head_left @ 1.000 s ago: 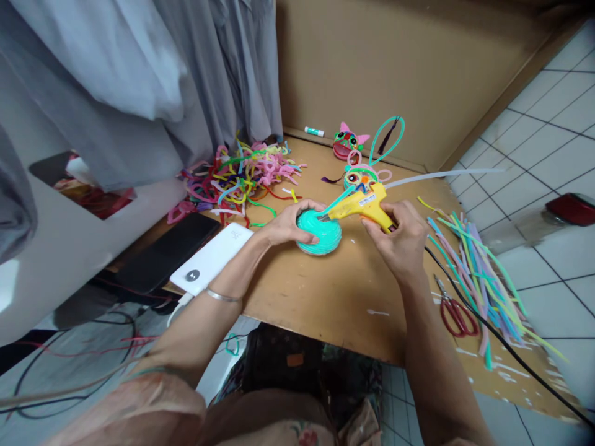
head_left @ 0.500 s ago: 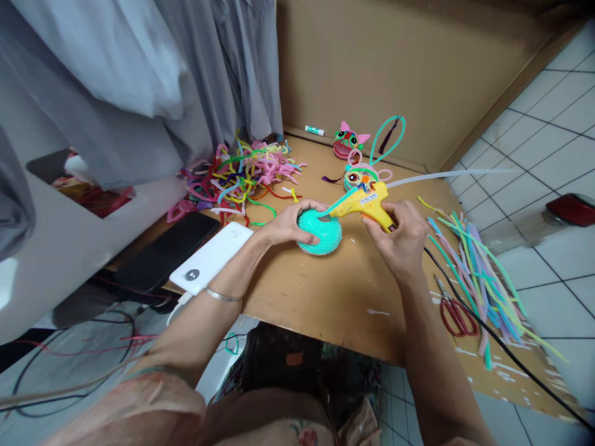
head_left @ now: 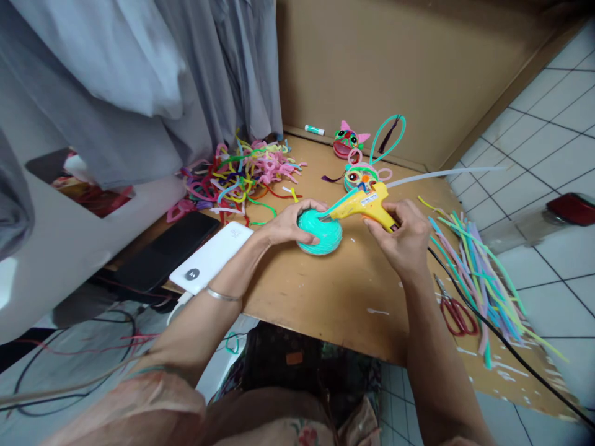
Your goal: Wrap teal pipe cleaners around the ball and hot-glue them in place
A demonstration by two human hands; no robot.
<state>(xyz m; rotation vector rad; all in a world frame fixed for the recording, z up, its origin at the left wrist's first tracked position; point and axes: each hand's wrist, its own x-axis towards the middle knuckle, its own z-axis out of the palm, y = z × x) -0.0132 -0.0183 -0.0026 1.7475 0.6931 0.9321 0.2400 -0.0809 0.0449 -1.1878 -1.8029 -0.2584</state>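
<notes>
Nozzle barely moved in a second | right hand [head_left: 403, 243] gripped glue gun [head_left: 367, 204] | left hand [head_left: 289, 224] clasped teal dome [head_left: 321, 233], tip stayed on its top

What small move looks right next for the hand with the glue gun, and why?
Probably ease the glue gun along the coil's top edge. Its nozzle sits right at the teal coiled disc, which the left hand steadies on the board, while the right hand grips the handle.
</notes>
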